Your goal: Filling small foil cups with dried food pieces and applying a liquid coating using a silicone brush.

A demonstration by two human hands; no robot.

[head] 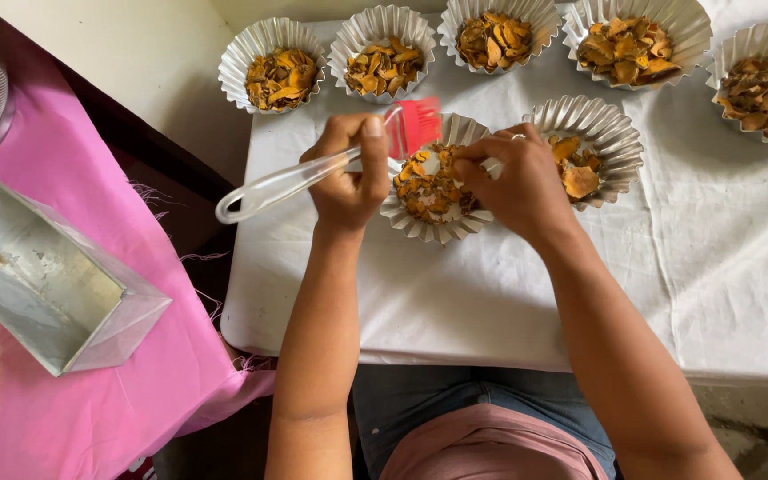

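Left hand [347, 173]: closed in a fist, back of the hand toward the camera, thumb laid along the top with its nail facing up; wrist straight. Left forearm: bare, running almost straight up from the lower edge of the view to the wrist. Right hand [513, 178]: palm down, knuckles raised, fingers [471, 162] curled and bunched toward the left, fingertips pinched together and pointing downward; a ring shows on one finger. Right forearm: bare, entering from the lower right corner and slanting up and leftward to the wrist. Both hands level with each other, near but not touching. Torso: visible at the bottom between the two arms.
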